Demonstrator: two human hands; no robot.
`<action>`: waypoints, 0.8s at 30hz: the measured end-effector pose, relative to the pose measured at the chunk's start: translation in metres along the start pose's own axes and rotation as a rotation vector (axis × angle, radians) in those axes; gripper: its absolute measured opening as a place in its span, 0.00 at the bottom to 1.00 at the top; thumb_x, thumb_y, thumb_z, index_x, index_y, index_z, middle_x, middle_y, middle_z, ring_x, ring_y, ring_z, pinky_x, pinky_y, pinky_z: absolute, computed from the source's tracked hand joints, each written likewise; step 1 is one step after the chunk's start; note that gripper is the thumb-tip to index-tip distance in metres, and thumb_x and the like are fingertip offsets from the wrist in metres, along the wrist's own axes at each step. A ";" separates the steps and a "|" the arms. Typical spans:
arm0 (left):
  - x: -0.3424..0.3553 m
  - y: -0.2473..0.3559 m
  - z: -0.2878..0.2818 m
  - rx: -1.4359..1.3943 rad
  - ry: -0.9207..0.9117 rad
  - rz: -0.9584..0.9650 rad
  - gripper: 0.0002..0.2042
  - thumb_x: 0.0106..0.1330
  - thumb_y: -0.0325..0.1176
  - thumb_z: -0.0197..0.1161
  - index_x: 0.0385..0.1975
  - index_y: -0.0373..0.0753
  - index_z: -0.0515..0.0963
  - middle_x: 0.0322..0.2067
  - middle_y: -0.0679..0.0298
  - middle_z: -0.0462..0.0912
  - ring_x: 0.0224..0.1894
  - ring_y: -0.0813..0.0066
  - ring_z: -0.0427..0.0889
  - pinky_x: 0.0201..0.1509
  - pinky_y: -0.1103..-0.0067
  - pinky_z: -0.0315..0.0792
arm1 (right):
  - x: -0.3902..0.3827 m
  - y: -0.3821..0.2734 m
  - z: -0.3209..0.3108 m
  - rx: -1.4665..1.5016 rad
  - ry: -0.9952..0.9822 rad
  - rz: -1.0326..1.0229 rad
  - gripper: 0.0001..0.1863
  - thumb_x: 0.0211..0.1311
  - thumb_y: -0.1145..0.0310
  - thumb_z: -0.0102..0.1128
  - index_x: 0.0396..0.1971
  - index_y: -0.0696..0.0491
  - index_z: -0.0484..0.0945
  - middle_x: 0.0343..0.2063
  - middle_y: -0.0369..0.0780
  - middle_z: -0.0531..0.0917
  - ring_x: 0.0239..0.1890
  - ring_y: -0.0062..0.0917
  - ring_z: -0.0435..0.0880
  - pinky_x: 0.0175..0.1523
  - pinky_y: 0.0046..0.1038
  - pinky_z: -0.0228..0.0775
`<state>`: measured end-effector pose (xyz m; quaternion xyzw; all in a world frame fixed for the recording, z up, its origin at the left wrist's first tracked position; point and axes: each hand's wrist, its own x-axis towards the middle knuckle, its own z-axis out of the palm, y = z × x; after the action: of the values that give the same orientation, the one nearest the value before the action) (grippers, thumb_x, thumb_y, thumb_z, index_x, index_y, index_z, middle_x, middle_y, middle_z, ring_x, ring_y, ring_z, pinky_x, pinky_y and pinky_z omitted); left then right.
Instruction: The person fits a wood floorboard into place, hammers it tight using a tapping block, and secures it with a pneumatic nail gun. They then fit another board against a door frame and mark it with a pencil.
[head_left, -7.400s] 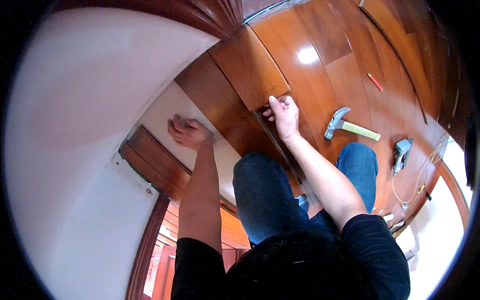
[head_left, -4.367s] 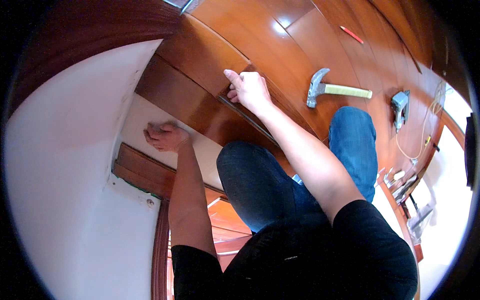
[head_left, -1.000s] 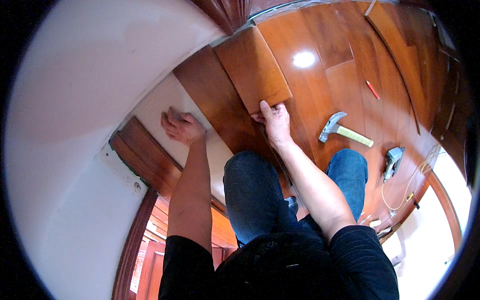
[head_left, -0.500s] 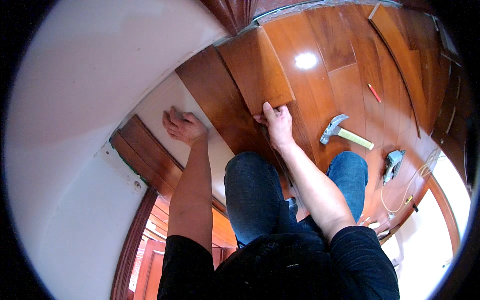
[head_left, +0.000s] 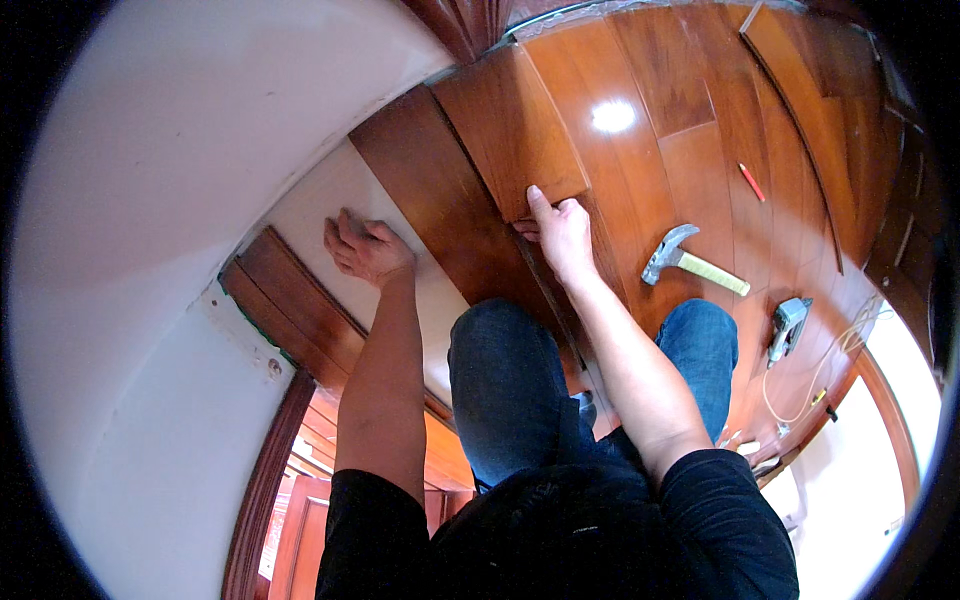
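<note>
My right hand [head_left: 562, 238] grips the near end of a short reddish-brown floorboard [head_left: 515, 125], thumb on top and fingers curled at its edge. That board reaches toward the wall and lies beside a darker floorboard [head_left: 415, 165]. To the left, my left hand [head_left: 368, 250] rests at a pale strip of bare underlayer [head_left: 335, 190], its fingers loosely bent and apart, holding nothing. More narrow boards [head_left: 295, 305] lie on the far side of that strip, by the wall.
On the floor to the right lie a claw hammer [head_left: 700, 265], a red pencil [head_left: 752, 182] and a grey power tool [head_left: 789, 325] with a pale hose [head_left: 770, 400]. A long loose board [head_left: 800, 115] rests farther right. A white wall [head_left: 180, 200] curves along the left.
My right hand and the near end of the short floorboard have shifted slightly away from me. My left hand stays in place.
</note>
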<state>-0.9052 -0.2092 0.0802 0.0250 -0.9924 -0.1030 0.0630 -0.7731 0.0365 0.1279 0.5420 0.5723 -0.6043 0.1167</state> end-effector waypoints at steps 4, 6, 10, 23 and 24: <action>0.001 -0.005 0.003 -0.018 0.043 0.013 0.27 0.70 0.41 0.54 0.69 0.43 0.70 0.73 0.49 0.64 0.78 0.52 0.57 0.80 0.53 0.49 | -0.005 -0.039 -0.023 -0.098 -0.103 0.185 0.46 0.79 0.32 0.40 0.30 0.66 0.85 0.22 0.48 0.89 0.25 0.29 0.88 0.36 0.31 0.82; 0.000 -0.006 0.005 -0.014 0.034 0.014 0.27 0.70 0.41 0.54 0.69 0.43 0.70 0.74 0.49 0.64 0.78 0.52 0.58 0.80 0.53 0.48 | -0.001 -0.039 -0.028 -0.194 -0.089 0.161 0.45 0.78 0.32 0.41 0.32 0.63 0.88 0.22 0.48 0.90 0.29 0.36 0.90 0.43 0.38 0.83; 0.002 0.000 0.001 -0.025 -0.007 -0.014 0.27 0.70 0.42 0.53 0.69 0.43 0.70 0.74 0.50 0.64 0.78 0.52 0.58 0.80 0.53 0.48 | -0.008 -0.049 -0.034 -0.502 -0.037 0.003 0.36 0.78 0.40 0.48 0.32 0.61 0.88 0.25 0.51 0.89 0.31 0.46 0.89 0.45 0.41 0.83; 0.001 -0.003 0.002 0.005 0.022 0.027 0.26 0.70 0.41 0.54 0.68 0.42 0.70 0.73 0.50 0.65 0.77 0.51 0.59 0.79 0.51 0.50 | 0.018 -0.098 0.029 -1.051 0.289 -0.766 0.49 0.61 0.37 0.68 0.79 0.41 0.61 0.79 0.58 0.47 0.74 0.71 0.51 0.74 0.69 0.47; 0.001 -0.003 0.001 0.003 0.025 0.033 0.26 0.70 0.41 0.54 0.68 0.43 0.70 0.73 0.50 0.65 0.77 0.50 0.59 0.79 0.51 0.50 | 0.020 -0.096 0.031 -1.059 0.306 -0.765 0.49 0.60 0.37 0.68 0.79 0.42 0.62 0.79 0.58 0.47 0.74 0.70 0.51 0.74 0.69 0.47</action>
<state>-0.9059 -0.2116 0.0787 0.0102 -0.9919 -0.1001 0.0772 -0.8701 0.0512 0.1589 0.2501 0.9534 -0.1570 0.0624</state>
